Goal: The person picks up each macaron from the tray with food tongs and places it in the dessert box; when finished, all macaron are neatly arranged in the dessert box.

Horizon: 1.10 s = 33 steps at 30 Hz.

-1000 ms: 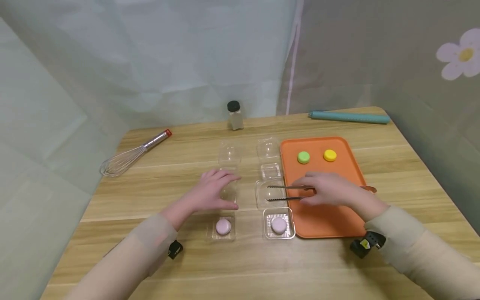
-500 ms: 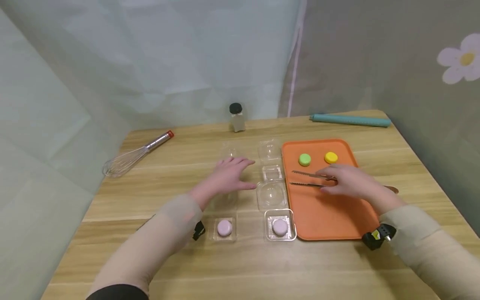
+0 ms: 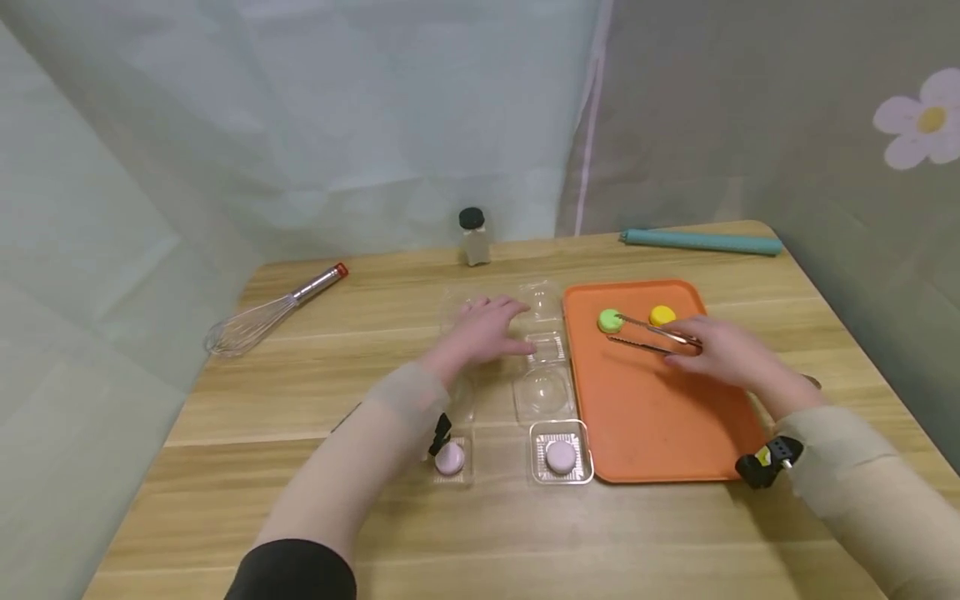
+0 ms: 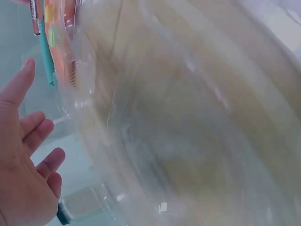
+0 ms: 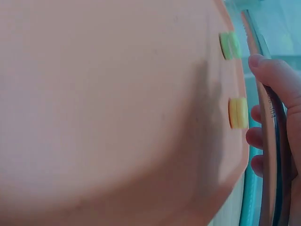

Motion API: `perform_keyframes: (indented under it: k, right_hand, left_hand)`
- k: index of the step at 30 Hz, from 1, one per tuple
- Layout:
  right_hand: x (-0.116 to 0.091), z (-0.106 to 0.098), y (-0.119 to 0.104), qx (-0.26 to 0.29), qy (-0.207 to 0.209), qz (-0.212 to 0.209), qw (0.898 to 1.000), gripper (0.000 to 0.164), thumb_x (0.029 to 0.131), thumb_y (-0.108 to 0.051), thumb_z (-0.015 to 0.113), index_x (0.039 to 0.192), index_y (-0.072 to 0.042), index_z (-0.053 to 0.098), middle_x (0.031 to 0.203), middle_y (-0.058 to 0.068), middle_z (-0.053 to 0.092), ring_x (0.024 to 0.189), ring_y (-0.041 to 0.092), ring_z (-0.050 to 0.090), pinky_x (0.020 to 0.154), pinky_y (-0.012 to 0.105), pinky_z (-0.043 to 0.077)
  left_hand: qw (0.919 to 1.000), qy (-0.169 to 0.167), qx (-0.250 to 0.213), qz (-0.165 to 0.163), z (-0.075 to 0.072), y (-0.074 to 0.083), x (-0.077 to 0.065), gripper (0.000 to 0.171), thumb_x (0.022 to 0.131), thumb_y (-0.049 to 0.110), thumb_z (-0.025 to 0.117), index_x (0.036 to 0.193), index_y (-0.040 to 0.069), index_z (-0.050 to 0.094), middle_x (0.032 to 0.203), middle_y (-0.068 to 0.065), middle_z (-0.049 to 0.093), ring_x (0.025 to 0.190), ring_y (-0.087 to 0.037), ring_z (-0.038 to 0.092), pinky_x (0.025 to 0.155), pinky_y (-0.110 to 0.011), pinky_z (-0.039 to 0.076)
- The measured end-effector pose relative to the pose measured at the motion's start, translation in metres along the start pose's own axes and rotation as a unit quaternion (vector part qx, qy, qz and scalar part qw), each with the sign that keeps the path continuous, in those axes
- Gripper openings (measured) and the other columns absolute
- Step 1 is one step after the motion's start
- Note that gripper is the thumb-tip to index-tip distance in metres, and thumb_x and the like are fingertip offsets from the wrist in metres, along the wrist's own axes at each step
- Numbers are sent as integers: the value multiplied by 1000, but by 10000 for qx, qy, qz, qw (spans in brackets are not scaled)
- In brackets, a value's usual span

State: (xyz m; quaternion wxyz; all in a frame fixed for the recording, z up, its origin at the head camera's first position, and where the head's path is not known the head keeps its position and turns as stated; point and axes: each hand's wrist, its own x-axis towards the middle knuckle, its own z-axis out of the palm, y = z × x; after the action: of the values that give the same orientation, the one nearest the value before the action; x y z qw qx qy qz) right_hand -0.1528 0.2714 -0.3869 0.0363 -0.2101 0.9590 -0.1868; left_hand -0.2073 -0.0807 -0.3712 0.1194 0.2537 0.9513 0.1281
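Serving tongs (image 3: 642,343) are gripped in my right hand (image 3: 723,350), above the orange tray (image 3: 660,442). Their parted tips reach toward a green macaron (image 3: 607,320); one tip overlaps it in the head view. A yellow macaron (image 3: 662,315) sits on the tray just beyond the tongs. My left hand (image 3: 486,332) has relaxed, spread fingers and holds nothing. Its fingertips are close beside the far right clear plastic box (image 3: 546,347), whose lid (image 3: 540,302) lies open behind it. In the left wrist view, the fingers (image 4: 21,84) stand apart.
Lilac macarons (image 3: 449,458) (image 3: 561,457) sit in the two near clear boxes; their lids lie open behind. A whisk (image 3: 251,326) lies at left. At the back stand a black-capped jar (image 3: 476,247) and a teal rod-shaped thing (image 3: 701,242).
My right hand has carried the tongs right and away from me, from over the near boxes to the green macaron. My left hand has moved right and farther back.
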Motion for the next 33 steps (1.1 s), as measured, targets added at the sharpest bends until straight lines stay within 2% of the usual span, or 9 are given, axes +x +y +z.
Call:
perform_keyframes:
  k: [4, 9, 19, 27, 33]
  right_hand:
    - [-1, -4, 8, 153, -47, 321, 9994, 51, 84, -28, 70, 125, -2, 57, 112, 21, 58, 96, 34, 56, 79, 51, 44]
    - [-5, -7, 17, 99, 17, 477, 9988, 52, 84, -31, 69, 125, -2, 56, 106, 19, 58, 90, 31, 56, 76, 49, 45]
    - [-9, -11, 24, 15, 101, 548, 9984, 52, 83, -29, 70, 123, 1, 57, 102, 18, 59, 87, 30, 56, 73, 50, 46]
    - [-10, -10, 25, -1, 110, 551, 9984, 53, 83, -28, 70, 124, 2, 56, 108, 22, 58, 93, 34, 57, 78, 52, 45]
    - [-8, -11, 27, -74, 20, 575, 9983, 54, 83, -31, 70, 124, 2, 56, 104, 19, 59, 92, 33, 56, 77, 52, 45]
  left_hand:
    - [9997, -66, -219, -21, 5, 2, 5, 76, 79, 51, 68, 142, 19, 40, 147, -5, 35, 131, -35, 28, 108, -56, 12]
    - [9998, -106, -146, 2, 9, 3, 3, 77, 77, 53, 69, 141, 20, 41, 148, -5, 33, 130, -34, 28, 106, -56, 13]
    - [9998, -162, 49, 52, 9, 7, -2, 75, 78, 53, 68, 140, 20, 42, 147, -3, 36, 125, -29, 33, 101, -50, 23]
    - [9999, -138, 97, 13, 12, 5, -3, 76, 78, 52, 68, 141, 20, 41, 148, -5, 34, 129, -31, 31, 103, -52, 21]
    - [9996, -148, 249, -15, 12, 4, -3, 76, 79, 52, 68, 142, 21, 40, 147, -4, 35, 127, -30, 32, 101, -50, 23]
